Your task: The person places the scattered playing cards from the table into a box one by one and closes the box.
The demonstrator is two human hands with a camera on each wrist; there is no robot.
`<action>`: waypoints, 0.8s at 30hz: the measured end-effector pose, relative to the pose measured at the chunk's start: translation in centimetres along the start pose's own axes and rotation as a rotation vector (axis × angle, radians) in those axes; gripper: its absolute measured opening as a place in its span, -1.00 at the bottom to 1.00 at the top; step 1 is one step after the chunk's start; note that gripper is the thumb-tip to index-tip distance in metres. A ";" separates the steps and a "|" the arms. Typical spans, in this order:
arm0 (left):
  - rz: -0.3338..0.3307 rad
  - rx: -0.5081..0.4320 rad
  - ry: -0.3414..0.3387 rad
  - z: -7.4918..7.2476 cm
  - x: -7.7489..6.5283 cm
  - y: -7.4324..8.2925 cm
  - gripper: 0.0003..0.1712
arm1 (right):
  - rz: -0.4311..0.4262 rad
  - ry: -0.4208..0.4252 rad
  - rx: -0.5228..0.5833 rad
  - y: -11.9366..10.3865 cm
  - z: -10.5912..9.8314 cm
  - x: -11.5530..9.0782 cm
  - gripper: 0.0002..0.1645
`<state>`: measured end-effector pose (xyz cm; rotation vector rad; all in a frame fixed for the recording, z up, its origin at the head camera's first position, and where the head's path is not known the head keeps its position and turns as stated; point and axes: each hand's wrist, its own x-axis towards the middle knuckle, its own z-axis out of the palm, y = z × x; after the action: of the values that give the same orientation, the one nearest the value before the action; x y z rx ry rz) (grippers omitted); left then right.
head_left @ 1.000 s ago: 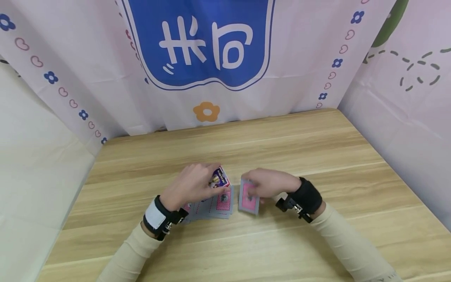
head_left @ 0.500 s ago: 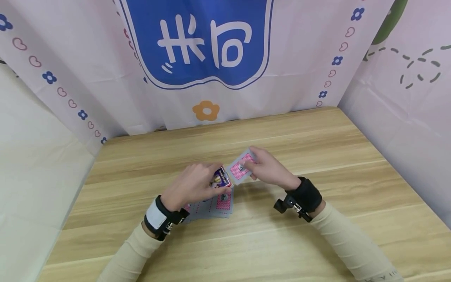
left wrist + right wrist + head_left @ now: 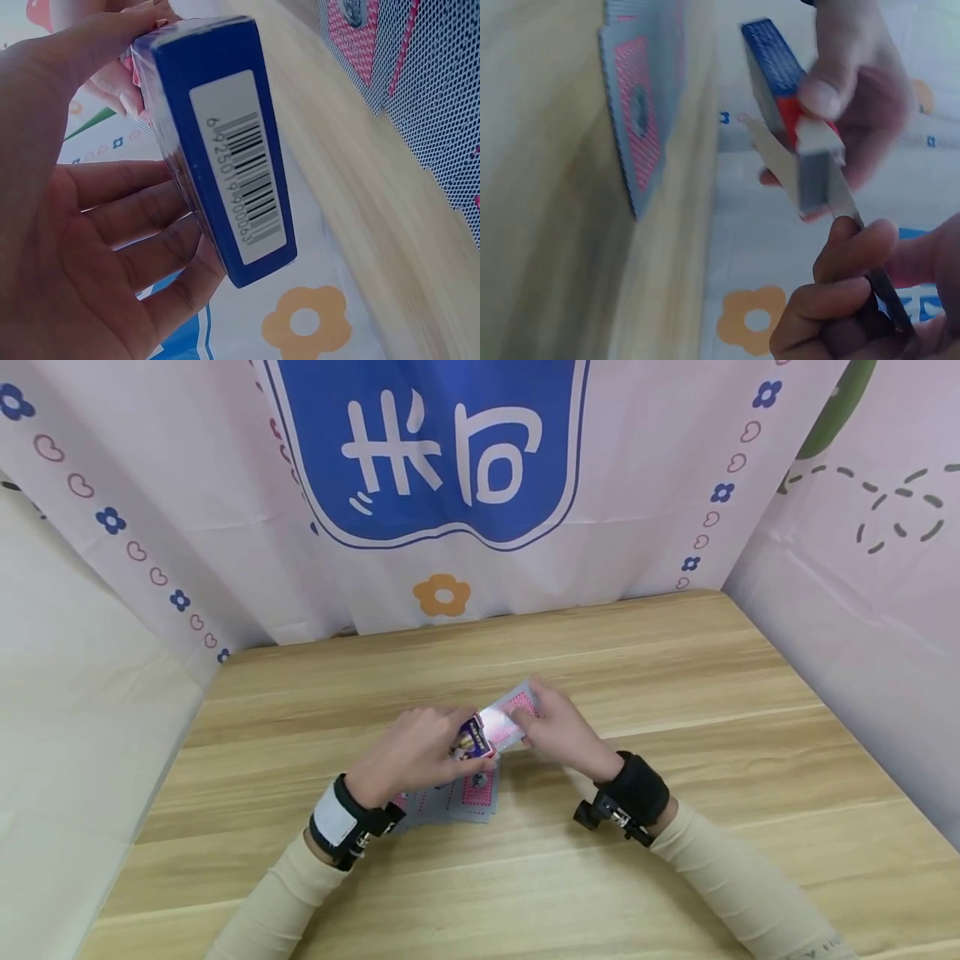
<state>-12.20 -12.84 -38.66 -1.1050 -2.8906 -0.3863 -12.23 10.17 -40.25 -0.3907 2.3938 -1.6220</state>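
My left hand (image 3: 412, 752) grips a small card box (image 3: 472, 739) between thumb and fingers above the table. The left wrist view shows the blue barcode end of this box (image 3: 172, 45). My right hand (image 3: 566, 735) pinches playing cards (image 3: 504, 727) with pink-patterned backs, tilted with a bright glare on them. In the right wrist view the box's flap stands out at its open end, and the near edge of the held cards (image 3: 889, 294) meets that opening. Below the left hand, more playing cards (image 3: 477, 795) lie fanned face down on the table.
The wooden table (image 3: 600, 877) extends around both hands. Behind it hangs a white cloth (image 3: 637, 527) with a blue emblem, and pale cloth walls stand at the left and right. Black camera straps (image 3: 637, 785) circle the wrists.
The right hand has lifted its cards from beside the fanned ones, tilted them, and brought them leftward to the box's open end. The left hand has kept its hold on the box.
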 end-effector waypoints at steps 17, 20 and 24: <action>-0.017 -0.018 0.013 -0.3 -0.1 -0.1 -0.41 | -0.280 0.108 -0.225 0.3 1.8 -0.5 -0.92; -0.010 -0.020 0.016 -0.4 -0.1 -0.2 -0.43 | -0.357 0.084 -0.275 0.2 2.0 -0.5 -0.96; -0.037 -0.009 0.008 -0.5 -0.1 -0.2 -0.40 | -0.340 0.094 -0.264 0.3 1.9 -0.5 -0.95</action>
<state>-12.27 -13.18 -38.22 -1.0498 -2.9089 -0.4048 -11.13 8.81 -41.16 -0.8258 2.7422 -1.4738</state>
